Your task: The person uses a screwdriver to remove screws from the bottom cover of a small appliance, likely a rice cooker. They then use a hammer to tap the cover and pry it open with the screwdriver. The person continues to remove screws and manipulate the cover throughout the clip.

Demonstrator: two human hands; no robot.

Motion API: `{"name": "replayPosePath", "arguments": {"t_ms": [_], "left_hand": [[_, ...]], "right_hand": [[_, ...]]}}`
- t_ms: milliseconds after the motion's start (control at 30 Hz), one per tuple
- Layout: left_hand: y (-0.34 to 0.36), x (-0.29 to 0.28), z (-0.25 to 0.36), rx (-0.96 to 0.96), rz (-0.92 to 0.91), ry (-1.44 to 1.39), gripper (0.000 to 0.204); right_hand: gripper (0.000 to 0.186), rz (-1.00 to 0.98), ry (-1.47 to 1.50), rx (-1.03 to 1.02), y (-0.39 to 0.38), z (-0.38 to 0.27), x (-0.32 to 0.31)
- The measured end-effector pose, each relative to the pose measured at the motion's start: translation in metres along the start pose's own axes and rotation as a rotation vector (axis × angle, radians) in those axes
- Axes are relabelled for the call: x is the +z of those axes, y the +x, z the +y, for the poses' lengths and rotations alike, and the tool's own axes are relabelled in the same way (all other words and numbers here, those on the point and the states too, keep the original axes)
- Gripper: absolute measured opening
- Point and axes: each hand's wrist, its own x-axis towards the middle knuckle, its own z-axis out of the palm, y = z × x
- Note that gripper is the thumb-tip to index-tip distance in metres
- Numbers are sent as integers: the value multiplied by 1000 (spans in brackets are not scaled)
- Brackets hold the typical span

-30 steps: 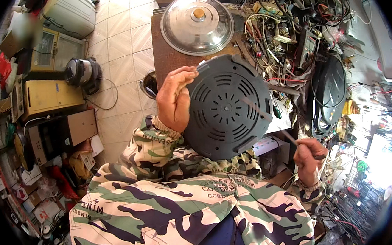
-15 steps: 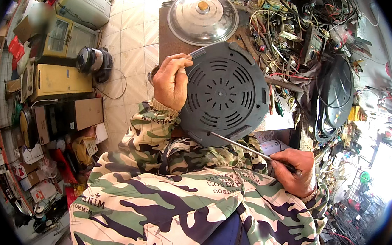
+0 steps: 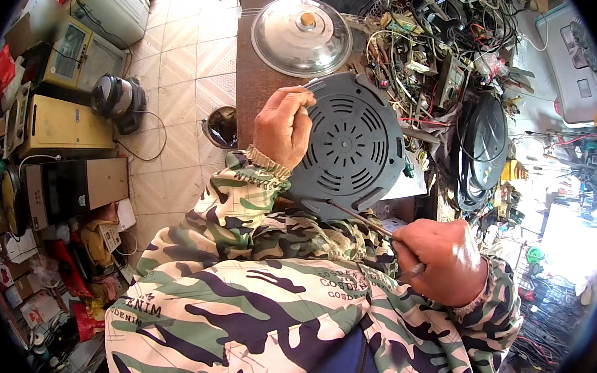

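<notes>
A round dark grey plastic base (image 3: 346, 144) with vent slots lies with its slotted side up at the near edge of the table, in front of my body. My left hand (image 3: 283, 128) is closed at its upper left rim, fingers curled over the edge. In my right hand (image 3: 442, 259) is a screwdriver, its handle mostly wrapped by my fist. The long thin screwdriver shaft (image 3: 363, 218) slants up and left, and its tip meets the base near the lower edge. Whether a screw sits under the tip is too small to tell.
Beyond the base lies a shiny metal lid (image 3: 301, 37) with a wooden knob. A heap of wires and tools (image 3: 436, 63) covers the table's right side, beside a black round appliance part (image 3: 481, 147). On the floor at left stand a pot (image 3: 222, 127) and an electric cooker (image 3: 120, 99).
My right fist has rolled over, showing more of its back, while the screwdriver tip stays at the base's lower edge. My left hand keeps its place at the rim. The whole view has shifted slightly.
</notes>
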Motion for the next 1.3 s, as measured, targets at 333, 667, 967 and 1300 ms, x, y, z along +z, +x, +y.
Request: {"name": "replayPosePath", "arguments": {"t_ms": [333, 667, 967, 1300], "left_hand": [[0, -6, -4, 12, 5, -15, 17], [-5, -7, 17, 76, -203, -115, 21], [-65, -10, 103, 83, -605, -654, 36], [-79, 13, 94, 102, -445, -454, 31]], "right_hand": [[17, -166, -333, -256, 38, -24, -3], [12, -220, -392, -347, 45, -18, -9], [17, -10, -303, -506, 47, -13, -2], [22, 794, 564, 179, 37, 139, 23]]}}
